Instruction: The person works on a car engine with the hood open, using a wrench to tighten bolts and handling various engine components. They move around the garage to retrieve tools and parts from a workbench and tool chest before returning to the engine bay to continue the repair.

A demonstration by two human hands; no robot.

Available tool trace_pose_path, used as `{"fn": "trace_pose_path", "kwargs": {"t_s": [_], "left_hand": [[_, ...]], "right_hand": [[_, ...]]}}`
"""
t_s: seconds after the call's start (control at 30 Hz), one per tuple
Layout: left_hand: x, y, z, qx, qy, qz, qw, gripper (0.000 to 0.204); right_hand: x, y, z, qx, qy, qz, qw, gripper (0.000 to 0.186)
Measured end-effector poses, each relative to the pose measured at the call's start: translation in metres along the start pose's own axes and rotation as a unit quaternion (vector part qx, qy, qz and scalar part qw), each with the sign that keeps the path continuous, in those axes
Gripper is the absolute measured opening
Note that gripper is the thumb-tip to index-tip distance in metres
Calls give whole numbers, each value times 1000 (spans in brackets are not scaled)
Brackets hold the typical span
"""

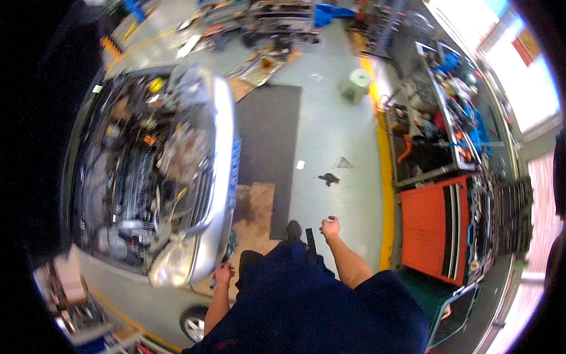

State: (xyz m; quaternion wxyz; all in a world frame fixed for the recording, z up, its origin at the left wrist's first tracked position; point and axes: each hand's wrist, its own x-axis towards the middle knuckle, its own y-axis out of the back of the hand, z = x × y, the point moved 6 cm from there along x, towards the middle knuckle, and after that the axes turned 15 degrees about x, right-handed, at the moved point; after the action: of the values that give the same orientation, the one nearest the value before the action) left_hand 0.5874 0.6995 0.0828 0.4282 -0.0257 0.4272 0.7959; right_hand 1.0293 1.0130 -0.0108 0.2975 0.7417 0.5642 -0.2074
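Observation:
My left hand (224, 273) hangs low beside the car's front corner, nearest the headlight (172, 262). Its fingers are loosely bent and apart, and I see nothing in them. My right hand (331, 226) is held out over the grey floor, fingers half curled with a gap by the thumb; no object shows in it. On my left stands a silver car (221, 159) with its engine bay (138, 177) exposed. A dark strip (311, 239) shows between my body and my right hand. The picture is somewhat blurred.
A dark mat (268, 135) and brown cardboard (253, 206) lie beside the car. On the floor ahead are a black object (329, 178) and a pale green stool (356, 84). An orange-red tool cabinet (429, 230) and a cluttered metal shelf (433, 168) line the right side.

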Motion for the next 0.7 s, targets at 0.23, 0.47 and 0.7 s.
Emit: {"fn": "trace_pose_path", "kwargs": {"t_s": [0.23,0.47,0.7], "left_hand": [[170,-66,39,-10,162,-176,971,13],[317,-184,176,32,-29,-419,907,20],[364,-288,364,132,-45,-377,916,20]], "right_hand": [[8,103,-10,164,-39,159,973,47],[-52,177,86,289,-136,365,874,38],[-102,128,102,412,-179,433,782,35]]}}
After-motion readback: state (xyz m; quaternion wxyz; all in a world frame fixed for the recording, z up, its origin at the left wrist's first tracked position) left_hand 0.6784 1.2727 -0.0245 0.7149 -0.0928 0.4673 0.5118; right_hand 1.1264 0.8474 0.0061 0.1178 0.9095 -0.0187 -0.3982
